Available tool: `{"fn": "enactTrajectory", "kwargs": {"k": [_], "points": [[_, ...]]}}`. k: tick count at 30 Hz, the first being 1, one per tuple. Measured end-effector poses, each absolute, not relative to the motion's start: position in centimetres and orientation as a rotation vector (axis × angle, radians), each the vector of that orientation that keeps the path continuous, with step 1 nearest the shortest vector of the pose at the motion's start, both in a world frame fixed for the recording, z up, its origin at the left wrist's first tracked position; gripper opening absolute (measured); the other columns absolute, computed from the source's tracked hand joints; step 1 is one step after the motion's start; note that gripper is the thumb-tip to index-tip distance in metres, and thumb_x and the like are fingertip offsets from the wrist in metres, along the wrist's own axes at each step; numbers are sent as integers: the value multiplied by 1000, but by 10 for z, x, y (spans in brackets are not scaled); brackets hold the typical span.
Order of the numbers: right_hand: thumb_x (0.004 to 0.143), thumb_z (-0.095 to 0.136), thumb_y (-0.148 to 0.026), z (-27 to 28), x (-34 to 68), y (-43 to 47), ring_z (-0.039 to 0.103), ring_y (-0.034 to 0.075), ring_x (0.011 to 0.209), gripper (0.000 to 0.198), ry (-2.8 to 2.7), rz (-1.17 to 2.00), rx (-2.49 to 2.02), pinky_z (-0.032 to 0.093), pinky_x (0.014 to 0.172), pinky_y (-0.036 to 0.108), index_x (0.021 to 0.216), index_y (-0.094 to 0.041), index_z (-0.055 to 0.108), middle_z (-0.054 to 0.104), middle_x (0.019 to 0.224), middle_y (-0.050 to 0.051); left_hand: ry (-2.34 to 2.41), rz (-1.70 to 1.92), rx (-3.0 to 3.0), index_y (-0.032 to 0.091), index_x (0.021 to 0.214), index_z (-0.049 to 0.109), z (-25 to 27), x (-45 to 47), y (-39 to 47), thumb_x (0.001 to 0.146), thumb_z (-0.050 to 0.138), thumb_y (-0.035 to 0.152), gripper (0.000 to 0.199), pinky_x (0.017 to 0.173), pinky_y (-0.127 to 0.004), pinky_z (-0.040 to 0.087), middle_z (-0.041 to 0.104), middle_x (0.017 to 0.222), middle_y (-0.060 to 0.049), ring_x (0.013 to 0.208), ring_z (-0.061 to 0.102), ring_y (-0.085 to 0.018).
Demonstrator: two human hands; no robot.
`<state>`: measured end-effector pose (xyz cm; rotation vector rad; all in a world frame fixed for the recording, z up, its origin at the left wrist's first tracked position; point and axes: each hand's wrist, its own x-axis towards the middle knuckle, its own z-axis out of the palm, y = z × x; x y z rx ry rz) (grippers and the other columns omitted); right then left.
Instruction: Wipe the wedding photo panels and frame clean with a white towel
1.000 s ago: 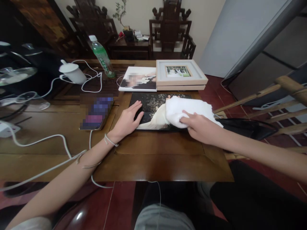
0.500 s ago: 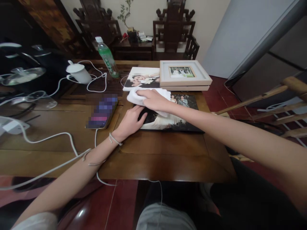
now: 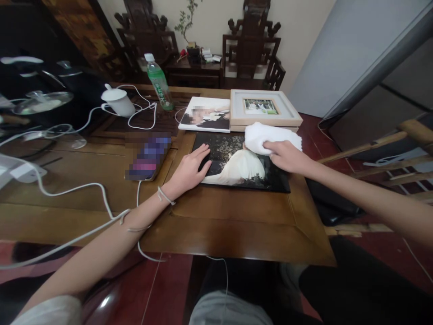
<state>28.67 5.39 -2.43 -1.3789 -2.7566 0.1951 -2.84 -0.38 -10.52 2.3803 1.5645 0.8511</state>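
Observation:
A dark photo panel (image 3: 223,153) with a pale gown pictured on it lies flat on the wooden table (image 3: 216,230). My left hand (image 3: 191,170) rests on its left edge, fingers stretched out and apart. In my right hand (image 3: 286,155) is a bunched white cloth (image 3: 267,135), which covers the panel's upper right part. Directly behind the panel lie a white-edged photo panel (image 3: 206,115) and, to its right, a light wooden picture frame (image 3: 265,118) with a small photo inside.
Left of the panel lies a phone (image 3: 149,158) with a white cable (image 3: 84,187) nearby. A green-labelled bottle (image 3: 159,85), a lidded white cup (image 3: 118,101) and a glass-lidded pot (image 3: 43,106) stand farther back. A wooden chair (image 3: 368,146) is at the right.
My right hand has moved the white cloth rightward across the panel, from its upper left to its upper right. My left hand stays at the left edge.

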Motion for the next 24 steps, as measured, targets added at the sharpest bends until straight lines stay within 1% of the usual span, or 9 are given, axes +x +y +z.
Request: {"fn": "enactTrajectory", "kwargs": {"k": [2, 4, 6, 7, 11, 14, 19, 21, 24], "points": [[79, 41, -2, -34, 298, 31, 67, 36, 115, 37, -2788, 98, -1381, 50, 96, 51, 103, -15, 67, 73, 117, 20, 1561, 863, 2381, 12, 139, 60, -105, -29, -4, 101, 45, 39, 49, 123, -54, 38, 54, 154, -18, 147, 47, -31], [78, 42, 2, -42, 302, 1, 50, 41, 140, 45, -2812, 43, -1308, 43, 107, 65, 111, -13, 68, 62, 142, 24, 1556, 874, 2381, 11, 139, 61, -104, -29, -4, 102, 45, 40, 49, 123, -53, 38, 54, 153, -19, 147, 47, -31], [76, 43, 4, -47, 302, -31, 36, 44, 150, 49, -2856, 70, -1205, 38, 111, 73, 114, -13, 70, 52, 155, 22, 1550, 886, 2382, 8, 138, 61, -104, -29, -4, 102, 45, 41, 51, 123, -53, 38, 54, 152, -21, 146, 48, -32], [76, 44, 4, -47, 300, -46, 33, 45, 152, 49, -2886, 100, -1153, 37, 111, 75, 113, -13, 71, 49, 157, 21, 1547, 891, 2383, 7, 137, 61, -105, -29, -4, 102, 45, 41, 52, 123, -53, 38, 54, 152, -21, 146, 48, -32], [73, 48, 3, -37, 289, -87, 32, 46, 151, 49, -3012, 228, -982, 35, 112, 78, 111, -16, 74, 48, 159, 16, 1542, 919, 2379, 9, 137, 62, -105, -31, -4, 101, 47, 42, 51, 123, -52, 38, 57, 150, -20, 144, 50, -32], [74, 48, 3, -30, 281, -88, 34, 43, 151, 51, -3058, 285, -952, 37, 113, 75, 114, -18, 73, 48, 159, 15, 1537, 1002, 2354, 10, 135, 64, -104, -32, -3, 99, 51, 41, 50, 120, -52, 42, 61, 146, -19, 139, 57, -32], [81, 43, 2, -30, 278, -35, 39, 36, 151, 52, -2990, 222, -1137, 38, 115, 65, 125, -14, 65, 55, 149, 25, 1507, 1202, 2254, 12, 127, 69, -98, -32, -3, 96, 57, 39, 43, 112, -48, 51, 71, 134, -16, 124, 68, -31], [84, 39, 1, -30, 276, -7, 48, 37, 144, 50, -2946, 196, -1208, 43, 110, 61, 125, -14, 63, 59, 143, 26, 1484, 1261, 2180, 14, 124, 71, -97, -30, -3, 95, 60, 39, 40, 112, -48, 51, 72, 132, -14, 123, 68, -30], [83, 38, -2, -28, 264, 25, 61, 38, 124, 50, -2902, 186, -1302, 49, 97, 57, 125, -13, 62, 65, 129, 24, 1450, 1384, 1980, 16, 119, 72, -97, -28, -4, 95, 62, 40, 36, 108, -48, 53, 72, 131, -14, 120, 70, -30]]}}
